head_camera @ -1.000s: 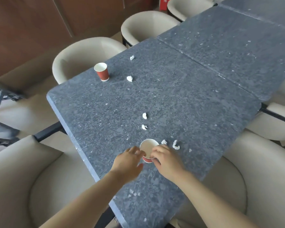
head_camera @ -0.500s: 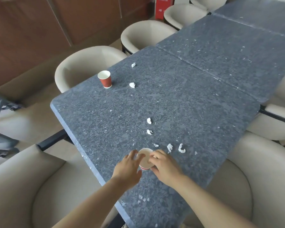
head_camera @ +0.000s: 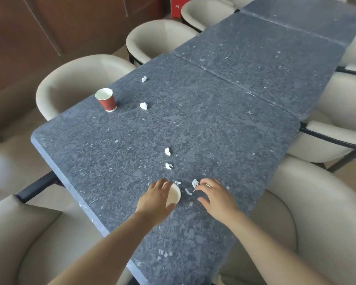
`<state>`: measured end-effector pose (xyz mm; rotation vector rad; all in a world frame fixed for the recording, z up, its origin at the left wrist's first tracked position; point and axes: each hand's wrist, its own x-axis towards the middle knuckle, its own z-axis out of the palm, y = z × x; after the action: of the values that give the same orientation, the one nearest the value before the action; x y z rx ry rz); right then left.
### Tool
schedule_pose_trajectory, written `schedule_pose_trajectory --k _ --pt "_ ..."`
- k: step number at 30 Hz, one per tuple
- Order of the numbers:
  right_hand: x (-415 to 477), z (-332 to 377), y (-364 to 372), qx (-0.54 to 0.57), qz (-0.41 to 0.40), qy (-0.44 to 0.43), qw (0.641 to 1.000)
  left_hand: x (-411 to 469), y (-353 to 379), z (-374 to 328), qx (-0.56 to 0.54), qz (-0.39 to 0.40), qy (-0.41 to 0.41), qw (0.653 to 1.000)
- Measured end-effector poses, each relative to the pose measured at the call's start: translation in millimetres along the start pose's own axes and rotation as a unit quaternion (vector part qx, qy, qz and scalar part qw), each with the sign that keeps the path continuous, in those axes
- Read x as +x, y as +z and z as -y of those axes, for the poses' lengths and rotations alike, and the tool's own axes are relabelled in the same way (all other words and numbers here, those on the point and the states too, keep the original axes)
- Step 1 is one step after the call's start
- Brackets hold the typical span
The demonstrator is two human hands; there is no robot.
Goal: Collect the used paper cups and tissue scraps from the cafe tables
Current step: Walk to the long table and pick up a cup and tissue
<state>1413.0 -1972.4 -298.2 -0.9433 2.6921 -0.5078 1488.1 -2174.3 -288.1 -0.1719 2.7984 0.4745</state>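
The person's left hand (head_camera: 158, 197) is curled round a paper cup (head_camera: 174, 196) close to the near left edge of the dark speckled surface (head_camera: 214, 130). The thumb and fingers wrap the cup's side, so only its white inside shows. The right hand (head_camera: 216, 197) is loosely spread, palm down, just to the right of the cup and holding nothing. Its fingertips are right by a tissue scrap (head_camera: 195, 183), though I cannot tell if they touch it. Two smaller scraps (head_camera: 188, 191) lie between the hands. Two more bits of tissue (head_camera: 167, 151) sit a little farther in, toward the middle. A second, red paper cup (head_camera: 107, 99) stands upright near the far left edge, with a crumpled tissue wad (head_camera: 143, 105) beside it and another (head_camera: 144, 79) beyond. Cream tub chairs (head_camera: 76, 79) ring the surface.
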Motion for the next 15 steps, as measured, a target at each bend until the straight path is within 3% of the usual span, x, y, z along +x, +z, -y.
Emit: schedule_pose_trajectory --k 15 --pt "38 -26 40 -0.084 0.110 0.060 0.989 19 10 18 -0.075 -0.045 0.021 0.996"
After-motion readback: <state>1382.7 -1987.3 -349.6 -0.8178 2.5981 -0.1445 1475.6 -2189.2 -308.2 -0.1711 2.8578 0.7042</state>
